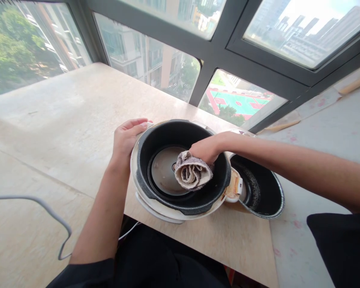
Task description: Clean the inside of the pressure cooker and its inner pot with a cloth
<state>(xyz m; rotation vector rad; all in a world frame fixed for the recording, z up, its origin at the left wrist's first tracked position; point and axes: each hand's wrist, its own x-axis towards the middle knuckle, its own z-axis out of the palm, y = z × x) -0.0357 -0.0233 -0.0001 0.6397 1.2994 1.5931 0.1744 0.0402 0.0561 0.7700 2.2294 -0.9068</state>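
An electric cooker [180, 212] with a white outer body and dark interior stands lidless near the table's front edge. The metal heating plate [165, 170] shows at its bottom. At the cooker's upper left side, my left hand [129, 136] is closed on the rim or a handle there; its fingertips are partly hidden. My right hand [207, 149] reaches down inside the cooker and grips a bunched, folded cloth [193, 172], brownish with pale edges. Whether the cloth touches the inner wall I cannot tell. A stained hinge bracket [234, 186] juts from the cooker's right side.
Right of the cooker, partly behind it, sits a black inner pot [262, 192] with a silvery rim. A grey cord [45, 204] curves over the pale table [48, 132] at left. Grey window frames [219, 52] border the far side, and a patterned wall [327, 132] stands right.
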